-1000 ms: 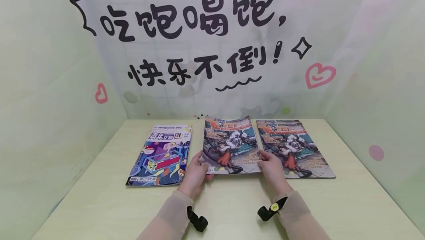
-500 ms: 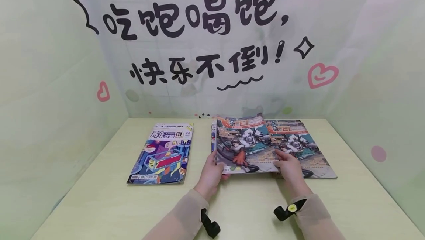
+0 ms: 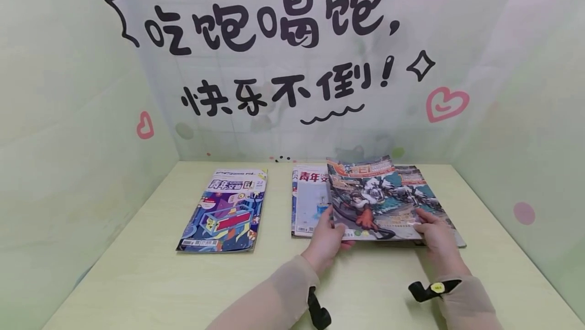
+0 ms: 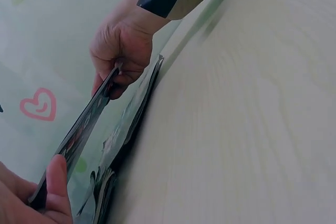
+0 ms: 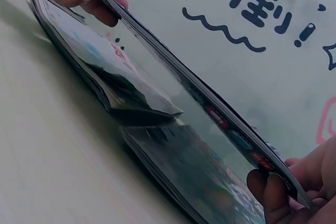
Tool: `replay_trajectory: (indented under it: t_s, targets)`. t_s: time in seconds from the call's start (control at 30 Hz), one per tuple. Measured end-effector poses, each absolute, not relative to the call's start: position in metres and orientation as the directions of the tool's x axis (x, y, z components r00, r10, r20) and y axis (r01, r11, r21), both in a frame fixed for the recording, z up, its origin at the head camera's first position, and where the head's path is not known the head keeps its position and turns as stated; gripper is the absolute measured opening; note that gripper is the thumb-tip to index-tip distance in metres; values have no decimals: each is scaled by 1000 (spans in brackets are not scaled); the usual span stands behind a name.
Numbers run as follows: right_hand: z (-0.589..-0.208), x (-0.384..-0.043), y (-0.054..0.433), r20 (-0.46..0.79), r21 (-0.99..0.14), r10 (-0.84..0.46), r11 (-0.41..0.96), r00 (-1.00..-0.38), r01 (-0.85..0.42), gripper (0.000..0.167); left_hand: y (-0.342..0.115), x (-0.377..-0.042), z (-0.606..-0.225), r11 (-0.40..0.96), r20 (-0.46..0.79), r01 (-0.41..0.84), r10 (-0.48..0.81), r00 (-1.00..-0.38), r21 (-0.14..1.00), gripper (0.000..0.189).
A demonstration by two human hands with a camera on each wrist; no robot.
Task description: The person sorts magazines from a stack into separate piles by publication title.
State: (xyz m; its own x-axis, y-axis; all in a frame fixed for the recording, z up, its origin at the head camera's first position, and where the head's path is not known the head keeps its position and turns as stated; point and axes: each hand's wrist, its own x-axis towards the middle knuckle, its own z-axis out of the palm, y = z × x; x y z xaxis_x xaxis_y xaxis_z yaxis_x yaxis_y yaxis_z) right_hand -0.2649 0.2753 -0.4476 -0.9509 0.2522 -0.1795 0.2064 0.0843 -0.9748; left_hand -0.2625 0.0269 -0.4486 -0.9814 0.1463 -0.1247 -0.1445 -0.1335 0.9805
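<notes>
Both hands hold one magazine (image 3: 365,198) with a comic-style cover, raised above the table. My left hand (image 3: 325,238) pinches its lower left edge, thumb on the cover. At the lower right edge, my right hand (image 3: 440,238) grips it the same way. Beneath its right part lies a magazine with a matching cover (image 3: 431,200), partly hidden. To the left, a pale-covered magazine (image 3: 311,208) lies partly covered, on top of another one. The right wrist view shows a gap between the held magazine (image 5: 205,95) and those lying below.
Another purple-blue magazine (image 3: 224,213) lies apart on the left of the pale wooden table (image 3: 183,289). A printed cloth backdrop (image 3: 256,137) stands behind the table, with side walls left and right.
Both hands have carried the magazine rightward from the middle. The pale magazine in the middle has come into view, and the matching magazine on the right is now more covered.
</notes>
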Motion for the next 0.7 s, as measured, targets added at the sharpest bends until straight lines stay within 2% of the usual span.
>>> replay_trajectory:
  t_s: [0.17, 0.4, 0.53, 0.7]
  targets:
    - [-450, -257, 300, -160, -982, 275, 55, -948, 181, 58, 49, -261, -445, -141, -146, -179, 219, -965, 974, 67]
    - [-458, -251, 332, -184, -979, 294, -143, -938, 147, 52, 75, -260, -440, -142, -213, -263, 294, -932, 954, 78]
    - [-463, -249, 346, -182, -981, 323, -125, -929, 149, 51, 84, -258, -440, -129, -230, -286, 332, -915, 950, 76]
    - [-463, -250, 352, -214, -974, 384, -11, -898, 228, 54, 87, -254, -443, -76, -241, -281, 339, -909, 957, 54]
